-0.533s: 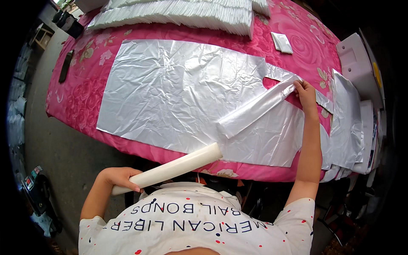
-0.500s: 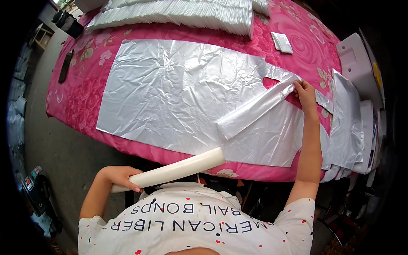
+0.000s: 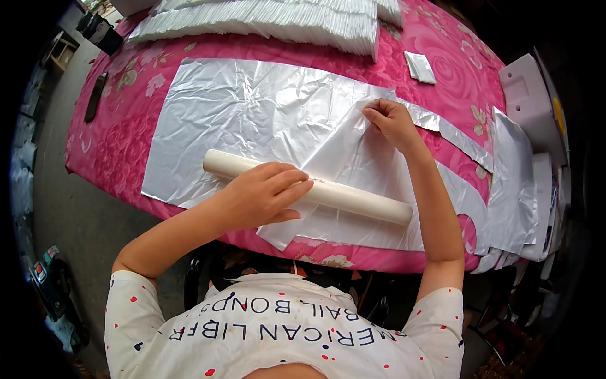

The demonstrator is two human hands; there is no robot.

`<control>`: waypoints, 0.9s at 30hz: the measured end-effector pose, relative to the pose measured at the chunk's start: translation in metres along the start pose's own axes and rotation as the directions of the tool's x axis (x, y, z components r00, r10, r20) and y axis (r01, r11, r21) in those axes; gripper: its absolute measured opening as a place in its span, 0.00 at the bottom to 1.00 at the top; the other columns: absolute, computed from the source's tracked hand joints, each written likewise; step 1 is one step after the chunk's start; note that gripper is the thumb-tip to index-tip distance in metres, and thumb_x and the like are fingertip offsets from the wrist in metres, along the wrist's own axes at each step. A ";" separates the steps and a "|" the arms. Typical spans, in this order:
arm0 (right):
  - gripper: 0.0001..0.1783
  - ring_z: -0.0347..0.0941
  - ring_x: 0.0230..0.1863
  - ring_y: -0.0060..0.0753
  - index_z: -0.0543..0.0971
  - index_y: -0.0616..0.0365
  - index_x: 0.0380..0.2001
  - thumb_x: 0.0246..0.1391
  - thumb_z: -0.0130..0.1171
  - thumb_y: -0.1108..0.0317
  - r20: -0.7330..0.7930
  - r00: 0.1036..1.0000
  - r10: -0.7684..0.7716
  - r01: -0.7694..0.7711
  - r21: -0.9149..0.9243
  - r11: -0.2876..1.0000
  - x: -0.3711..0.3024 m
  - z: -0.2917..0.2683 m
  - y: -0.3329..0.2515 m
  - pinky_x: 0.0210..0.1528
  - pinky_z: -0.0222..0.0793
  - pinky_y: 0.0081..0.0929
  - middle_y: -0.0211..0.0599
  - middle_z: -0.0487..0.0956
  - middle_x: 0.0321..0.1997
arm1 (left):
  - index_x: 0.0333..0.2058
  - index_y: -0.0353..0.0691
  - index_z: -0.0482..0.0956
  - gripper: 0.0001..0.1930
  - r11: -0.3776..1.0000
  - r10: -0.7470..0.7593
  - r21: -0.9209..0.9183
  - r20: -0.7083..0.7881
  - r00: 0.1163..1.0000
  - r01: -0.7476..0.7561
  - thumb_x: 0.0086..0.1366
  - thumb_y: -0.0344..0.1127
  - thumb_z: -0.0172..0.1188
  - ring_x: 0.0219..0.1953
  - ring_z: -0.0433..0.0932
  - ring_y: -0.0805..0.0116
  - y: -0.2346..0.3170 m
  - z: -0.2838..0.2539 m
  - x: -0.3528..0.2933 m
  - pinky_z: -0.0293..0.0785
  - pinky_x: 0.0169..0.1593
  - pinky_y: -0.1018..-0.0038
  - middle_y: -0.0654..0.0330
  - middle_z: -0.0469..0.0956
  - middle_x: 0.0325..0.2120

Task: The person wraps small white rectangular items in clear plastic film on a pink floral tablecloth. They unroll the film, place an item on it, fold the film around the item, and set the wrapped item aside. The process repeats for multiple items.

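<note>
A large silvery-white plastic bag [image 3: 208, 114] lies spread over the table, creased, with handle-like strips reaching right. On it rests a white tube [image 3: 366, 201], slanting from upper left to lower right. My left hand [image 3: 265, 192] is curled over the tube's middle, fingers across its top and thumb on the near side. To the right and farther away, my right hand [image 3: 390, 121] pinches a lifted fold of the bag between thumb and fingers. That fold slopes down from the pinch toward the tube. The tube and my left hand hide part of the plastic beneath.
A pink flowered cloth [image 3: 120, 145] covers the table. Stacked white folded plastic [image 3: 271, 25] lines the far side, near a small folded white packet [image 3: 420, 67]. More silvery sheets [image 3: 514, 183] and a white foam box [image 3: 533, 104] stand right. A dark long object [image 3: 96, 98] lies left.
My left hand has brought the tube from beside my body onto the bag. My right hand has moved left, and the folded strip it held is now opened out into a wider raised fold.
</note>
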State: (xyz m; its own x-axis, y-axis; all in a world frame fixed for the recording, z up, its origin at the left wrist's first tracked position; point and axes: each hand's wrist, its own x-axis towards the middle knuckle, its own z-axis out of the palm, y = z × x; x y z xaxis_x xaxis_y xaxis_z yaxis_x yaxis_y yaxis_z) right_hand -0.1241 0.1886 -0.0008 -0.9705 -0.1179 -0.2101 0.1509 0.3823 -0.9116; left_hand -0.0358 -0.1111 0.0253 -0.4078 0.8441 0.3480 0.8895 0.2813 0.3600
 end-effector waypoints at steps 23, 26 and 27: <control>0.27 0.70 0.44 0.43 0.72 0.55 0.50 0.42 0.62 0.72 0.155 0.853 -0.499 0.474 -0.631 0.614 -0.139 0.097 -0.023 0.45 0.70 0.34 0.38 0.73 0.48 | 0.59 0.29 0.56 0.42 0.984 -0.141 0.152 0.343 0.929 0.093 0.59 0.63 0.43 0.66 0.46 0.51 0.079 0.078 -0.037 0.40 0.65 0.55 0.44 0.51 0.63; 0.25 0.70 0.43 0.41 0.74 0.54 0.49 0.42 0.60 0.75 0.049 0.867 -0.495 0.405 -0.648 0.645 -0.132 0.075 -0.018 0.43 0.69 0.33 0.36 0.74 0.46 | 0.59 0.28 0.57 0.42 0.983 -0.131 0.162 0.316 0.940 0.083 0.59 0.62 0.45 0.66 0.48 0.50 0.082 0.078 -0.039 0.41 0.65 0.54 0.43 0.52 0.62; 0.25 0.70 0.43 0.41 0.74 0.55 0.48 0.42 0.60 0.75 0.013 0.864 -0.504 0.384 -0.666 0.640 -0.128 0.063 -0.014 0.43 0.69 0.33 0.36 0.74 0.46 | 0.59 0.29 0.56 0.42 0.982 -0.137 0.166 0.318 0.938 0.087 0.59 0.62 0.45 0.66 0.47 0.50 0.082 0.078 -0.038 0.41 0.65 0.54 0.43 0.51 0.62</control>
State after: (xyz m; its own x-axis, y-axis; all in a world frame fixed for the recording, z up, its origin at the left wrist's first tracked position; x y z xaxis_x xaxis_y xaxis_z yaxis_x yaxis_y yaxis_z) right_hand 0.0099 0.1402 0.0162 -0.9118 -0.3068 0.2731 -0.4008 0.8099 -0.4283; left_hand 0.0689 -0.0847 -0.0258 -0.4387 0.8986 0.0018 0.8725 0.4255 0.2401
